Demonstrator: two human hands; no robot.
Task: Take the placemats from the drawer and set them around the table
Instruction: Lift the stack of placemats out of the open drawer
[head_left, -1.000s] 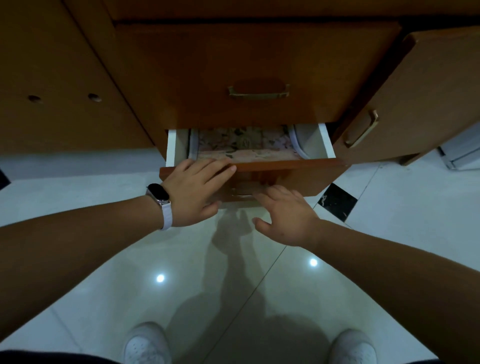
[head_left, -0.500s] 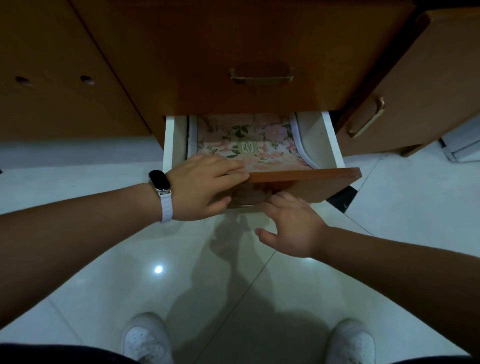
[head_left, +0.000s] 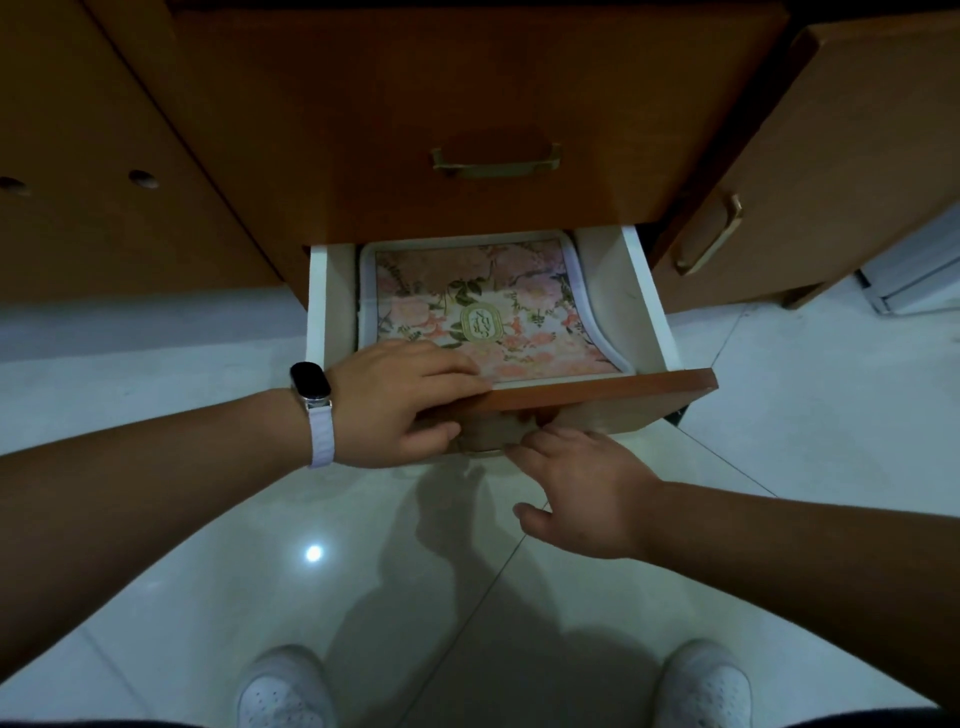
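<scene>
While your left hand (head_left: 395, 400) pinches the drawer front (head_left: 597, 389), fingers (head_left: 447, 371) over its top edge, thumb beneath, the floral placemats (head_left: 467, 306) lie flat inside the drawer (head_left: 639, 312), just beyond those fingers. They look thin, light and floppy: lift by the near edge. Your right hand (head_left: 582, 493) reaches below the front; its grip is hidden.

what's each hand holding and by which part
Left hand grips the drawer by its front panel's top edge. Right hand is at the handle; grip unclear.

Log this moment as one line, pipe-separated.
drawer open | left hand grips drawer front, fingers over top edge | right hand fingertips under drawer front | floral placemats lying inside
</scene>
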